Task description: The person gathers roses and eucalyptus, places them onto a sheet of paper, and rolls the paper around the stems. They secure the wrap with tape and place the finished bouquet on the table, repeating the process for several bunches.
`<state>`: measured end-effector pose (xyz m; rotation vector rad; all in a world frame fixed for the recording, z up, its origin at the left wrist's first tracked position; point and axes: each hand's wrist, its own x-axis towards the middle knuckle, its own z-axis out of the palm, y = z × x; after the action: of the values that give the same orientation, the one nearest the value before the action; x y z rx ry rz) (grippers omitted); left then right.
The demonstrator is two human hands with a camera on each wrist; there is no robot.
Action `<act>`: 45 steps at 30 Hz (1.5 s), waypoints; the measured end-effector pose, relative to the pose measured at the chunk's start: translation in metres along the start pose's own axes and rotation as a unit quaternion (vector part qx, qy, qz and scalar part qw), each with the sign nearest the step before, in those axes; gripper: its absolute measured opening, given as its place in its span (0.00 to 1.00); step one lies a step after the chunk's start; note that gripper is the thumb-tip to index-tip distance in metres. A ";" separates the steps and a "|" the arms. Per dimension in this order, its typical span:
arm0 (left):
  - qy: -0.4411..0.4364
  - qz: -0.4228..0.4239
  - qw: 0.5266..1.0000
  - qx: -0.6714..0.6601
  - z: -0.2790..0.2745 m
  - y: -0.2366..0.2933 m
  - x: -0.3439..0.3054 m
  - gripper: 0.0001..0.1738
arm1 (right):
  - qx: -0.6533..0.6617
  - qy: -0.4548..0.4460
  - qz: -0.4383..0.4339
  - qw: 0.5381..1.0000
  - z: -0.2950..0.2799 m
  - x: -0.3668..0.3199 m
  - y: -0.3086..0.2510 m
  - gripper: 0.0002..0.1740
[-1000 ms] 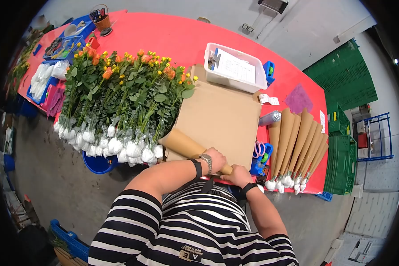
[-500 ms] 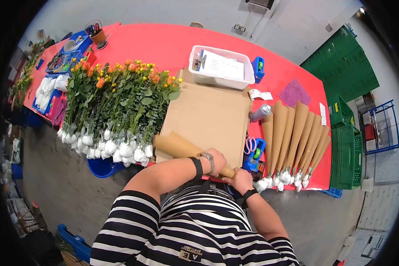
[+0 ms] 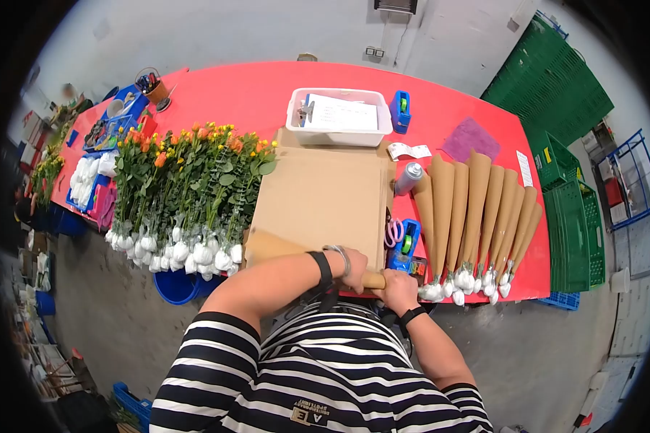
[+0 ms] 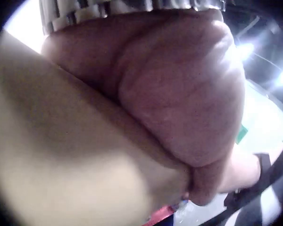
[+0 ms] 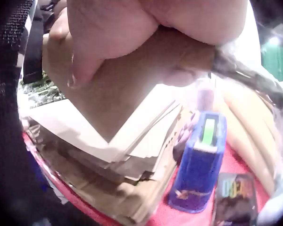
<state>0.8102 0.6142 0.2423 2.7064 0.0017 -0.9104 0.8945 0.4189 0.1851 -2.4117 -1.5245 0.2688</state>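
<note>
A rolled brown kraft paper cone [image 3: 271,247] lies along the table's front edge, its wide end to the left. My left hand [image 3: 352,270] grips it toward the narrow end, the palm pressed along the paper in the left wrist view. Just to the right, my right hand [image 3: 399,291] has its fingers curled round the narrow end. In the right wrist view, a stem end in clear plastic [image 5: 247,77] sticks out of that end. Whatever else is inside the cone is hidden. Beneath it is a stack of flat brown paper sheets [image 3: 325,191].
Orange and yellow flower bunches [image 3: 195,180] with white-wrapped stem ends lie at the left. Several finished paper cones [image 3: 477,209] lie at the right. Near my right hand are a blue tape dispenser [image 3: 406,242], pink scissors [image 3: 393,232] and a spray can [image 3: 409,177]. A white bin [image 3: 339,137] stands behind.
The head view has shifted, so the table things appear turned and moved left. The cone lies more level, and more of its narrow end shows between my hands. Both hands keep their grip.
</note>
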 end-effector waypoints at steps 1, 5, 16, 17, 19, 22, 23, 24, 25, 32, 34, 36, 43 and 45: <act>-0.063 -0.018 0.995 -0.075 -0.001 -0.004 0.006 0.27 | 0.002 0.004 0.003 1.000 0.000 0.000 0.004 0.23; -0.037 -0.065 0.997 -0.030 -0.008 0.011 0.004 0.31 | -0.011 0.065 -0.039 0.997 0.005 0.002 0.019 0.24; -0.090 -0.061 0.991 -0.073 -0.015 0.021 0.008 0.33 | -0.012 0.040 -0.027 0.999 0.010 -0.006 0.034 0.23; -0.031 -0.073 0.997 0.000 -0.016 0.029 0.002 0.33 | -0.009 0.042 -0.022 0.999 0.004 -0.004 0.029 0.23; 0.074 -0.020 0.995 0.068 0.008 0.025 0.012 0.32 | 0.074 -0.135 0.072 0.985 -0.008 0.000 0.023 0.29; 0.144 0.033 0.981 0.127 0.009 0.026 0.017 0.29 | 0.109 -0.166 0.052 0.979 -0.013 -0.001 0.027 0.32; 0.062 0.011 0.995 0.083 -0.004 0.029 0.010 0.29 | 0.108 -0.158 0.035 0.981 -0.016 -0.005 0.025 0.30; -0.020 -0.013 0.999 0.039 -0.011 0.030 0.007 0.29 | 0.110 -0.158 0.039 0.981 -0.009 -0.006 0.027 0.30; -0.023 -0.009 0.999 0.042 -0.007 0.026 0.007 0.29 | 0.085 -0.072 0.008 0.994 -0.004 -0.006 0.027 0.28; 0.047 0.012 0.993 0.110 0.009 0.033 -0.002 0.28 | 0.193 -0.263 0.055 0.944 -0.007 0.005 0.027 0.23; 0.057 0.035 0.992 0.104 0.016 0.032 -0.004 0.26 | 0.285 -0.395 0.068 0.871 -0.003 0.009 0.032 0.31; 0.071 0.003 0.995 0.075 0.020 0.027 -0.011 0.26 | 0.286 -0.250 0.034 0.924 -0.005 0.003 0.036 0.30; 0.128 -0.213 0.966 -0.076 0.019 -0.009 -0.065 0.27 | 0.363 0.332 0.300 0.817 -0.001 0.013 0.110 0.15; 0.174 -0.199 0.961 -0.080 0.029 -0.016 -0.073 0.26 | 0.329 0.311 0.316 0.834 0.053 0.012 0.127 0.19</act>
<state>0.7336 0.6284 0.2595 2.7167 0.6824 -0.4837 0.9923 0.3854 0.0928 -2.0236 -0.2460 0.0826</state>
